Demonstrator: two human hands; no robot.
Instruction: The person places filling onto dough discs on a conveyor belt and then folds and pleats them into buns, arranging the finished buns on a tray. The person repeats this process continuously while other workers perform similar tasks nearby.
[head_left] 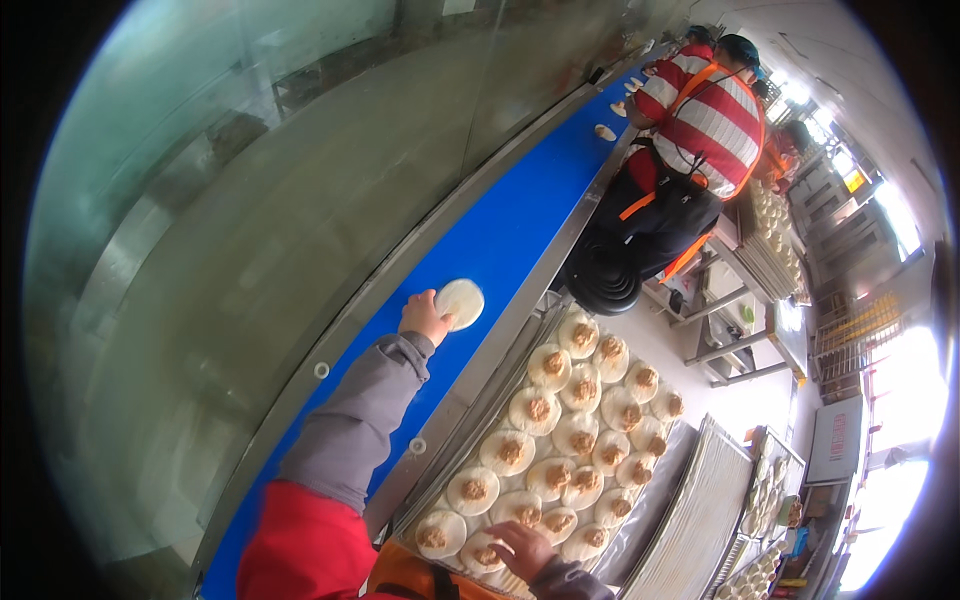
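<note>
My left hand (426, 318) reaches out over the blue conveyor belt (500, 235) and grips the near-left edge of a flat, pale dough round (461, 303). Beside the belt, a large tray (655, 478) carries rows of dough rounds, each topped with a heap of brown filling (538, 410). Low over the near end of that tray is my right hand (522, 550), its fingers apart and nothing seen in them. It partly covers some filled rounds; whether the fingertips touch one, I cannot tell.
Ahead on the right, a person in a red-and-white striped top (705, 125) stands at the belt, where more dough rounds (605, 132) lie. A glass panel (330, 190) runs along the left. Slatted racks (690, 505) and a metal table (760, 300) are to the right.
</note>
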